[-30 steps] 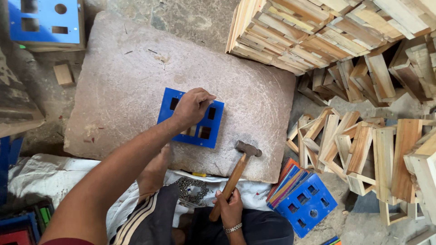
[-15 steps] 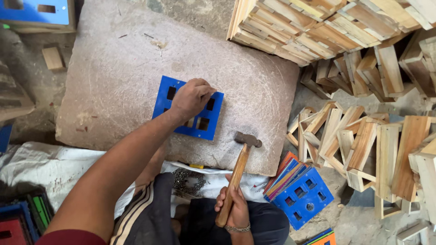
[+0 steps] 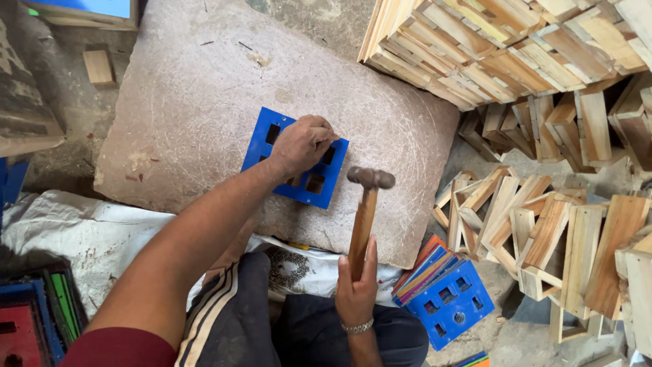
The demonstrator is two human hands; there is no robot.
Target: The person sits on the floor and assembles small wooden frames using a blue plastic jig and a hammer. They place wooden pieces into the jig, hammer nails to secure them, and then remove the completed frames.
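A blue square panel with cut-out holes [image 3: 265, 139] lies on a flat grey stone slab [image 3: 204, 88]. My left hand [image 3: 302, 144] rests on top of the panel with fingers curled near its far edge, pinching something too small to make out. My right hand [image 3: 356, 285] grips the wooden handle of a hammer [image 3: 367, 204]. The metal hammer head is raised just right of the panel, over the slab.
Wooden box frames [image 3: 543, 224] are heaped at right, and stacked frames [image 3: 502, 47] stand at top right. A pile of coloured panels [image 3: 448, 295] lies by my right knee. A white sack [image 3: 88, 231] with small nails [image 3: 285, 261] covers the floor near my legs.
The hammer has swung up and left, its head now close to the panel. My left hand stays on the blue panel. The camera has shifted slightly.
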